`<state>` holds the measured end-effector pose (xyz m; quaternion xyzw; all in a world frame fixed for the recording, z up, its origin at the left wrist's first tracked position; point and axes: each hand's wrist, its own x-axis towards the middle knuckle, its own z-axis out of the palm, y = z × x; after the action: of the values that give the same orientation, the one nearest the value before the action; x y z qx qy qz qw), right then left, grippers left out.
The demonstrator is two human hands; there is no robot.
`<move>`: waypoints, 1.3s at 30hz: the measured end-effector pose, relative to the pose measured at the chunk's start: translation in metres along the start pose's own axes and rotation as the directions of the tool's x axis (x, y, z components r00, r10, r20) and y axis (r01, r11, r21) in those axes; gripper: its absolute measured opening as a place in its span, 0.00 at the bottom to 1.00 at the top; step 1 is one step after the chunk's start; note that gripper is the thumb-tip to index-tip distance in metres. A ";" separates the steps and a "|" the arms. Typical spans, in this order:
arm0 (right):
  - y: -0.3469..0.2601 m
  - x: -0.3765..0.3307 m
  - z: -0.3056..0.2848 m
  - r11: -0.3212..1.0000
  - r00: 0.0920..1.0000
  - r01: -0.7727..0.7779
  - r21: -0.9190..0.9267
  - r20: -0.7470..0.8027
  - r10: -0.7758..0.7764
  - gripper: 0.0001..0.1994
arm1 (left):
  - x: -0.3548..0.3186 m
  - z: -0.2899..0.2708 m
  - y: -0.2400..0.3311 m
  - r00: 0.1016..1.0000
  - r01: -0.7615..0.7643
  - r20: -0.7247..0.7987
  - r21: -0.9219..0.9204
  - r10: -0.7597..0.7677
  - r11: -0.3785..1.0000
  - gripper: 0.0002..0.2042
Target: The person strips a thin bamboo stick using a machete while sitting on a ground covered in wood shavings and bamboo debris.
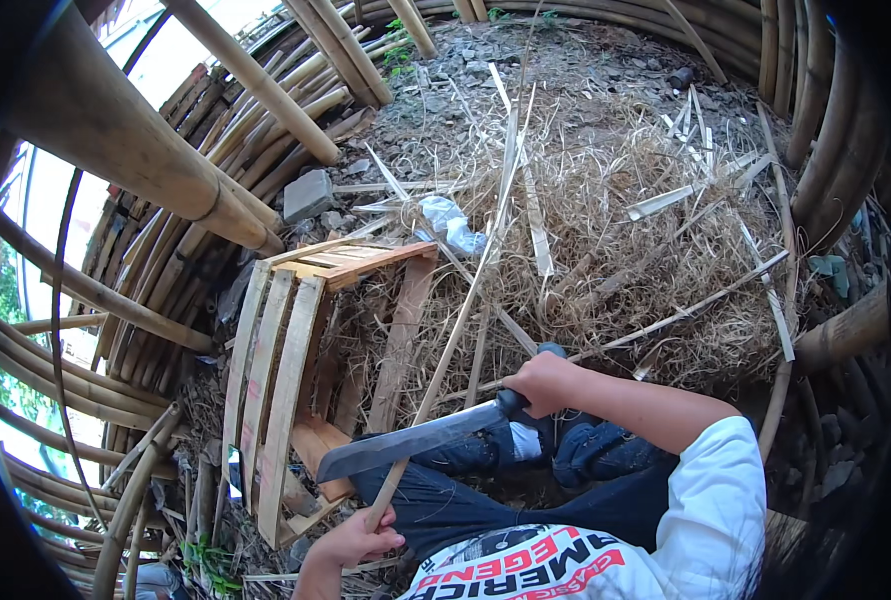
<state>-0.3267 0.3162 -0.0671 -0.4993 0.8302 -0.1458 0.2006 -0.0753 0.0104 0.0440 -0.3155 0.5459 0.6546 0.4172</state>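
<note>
In my right hand (544,384) is the dark handle of a machete (416,440), its broad grey blade pointing left across my lap. My left hand (356,538) is closed around the lower end of a long, thin bamboo strip (456,335). The strip slants up and away over the ground toward the far middle. Near its tip the blade crosses the strip just above my left hand; whether its edge bites into the strip I cannot tell. My legs in dark trousers (446,510) are folded beneath the blade.
A slatted wooden crate (284,390) lies left of my knees. Curly bamboo shavings (656,290) and loose split strips cover the ground ahead. A grey block (308,195) and a pale plastic bag (451,224) lie beyond the crate. Thick bamboo poles (146,130) stand around me.
</note>
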 end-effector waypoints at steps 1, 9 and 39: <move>0.005 0.000 0.000 1.000 1.000 -0.004 -0.004 0.000 0.004 0.15 | -0.003 0.001 0.001 1.000 -0.003 -0.005 -0.002 0.003 1.000 0.19; 0.144 0.018 -0.048 0.316 0.261 -0.837 0.446 -0.183 0.948 0.16 | -0.034 0.006 -0.033 0.992 -0.114 -0.048 0.001 0.114 0.994 0.21; 0.091 0.058 0.047 0.155 0.699 -0.157 0.975 -0.001 0.715 0.07 | -0.032 -0.006 -0.006 0.986 -0.031 0.159 -0.086 0.044 0.996 0.18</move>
<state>-0.3992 0.3049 -0.1593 0.0422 0.7138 -0.6429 0.2747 -0.0558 -0.0017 0.0675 -0.2684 0.4887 0.7078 0.4338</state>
